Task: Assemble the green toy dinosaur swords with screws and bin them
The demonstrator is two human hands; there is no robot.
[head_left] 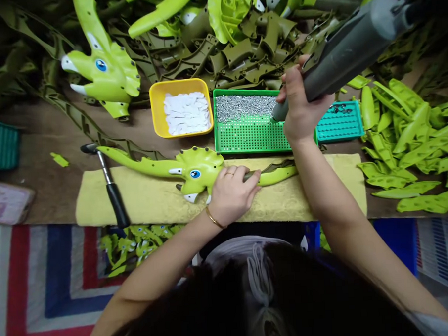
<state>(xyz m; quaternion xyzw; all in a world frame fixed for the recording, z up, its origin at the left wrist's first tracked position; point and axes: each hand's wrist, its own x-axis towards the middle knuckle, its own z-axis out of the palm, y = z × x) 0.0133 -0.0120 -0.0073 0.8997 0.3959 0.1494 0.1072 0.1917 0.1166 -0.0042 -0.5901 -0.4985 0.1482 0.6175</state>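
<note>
On the yellow cloth lies a long lime-green toy bow with a dinosaur head [200,169]. My left hand [232,192] is closed around it just right of the head, and a dark olive part shows beside the fingers. Gripped in my right hand [301,105] is a grey power screwdriver [348,46], held at a slant. Its tip reaches down into the green perforated tray [252,137], by the pile of small silver screws [243,107]. Whether a screw sits on the tip cannot be made out.
A hammer [111,188] rests across the left of the cloth [147,206]. Behind are a yellow tub [156,111] of white pieces, a teal tray [339,133] and heaped olive parts [237,58]. Lime-green pieces [412,140] lie right; another dinosaur-head part [112,69] lies left.
</note>
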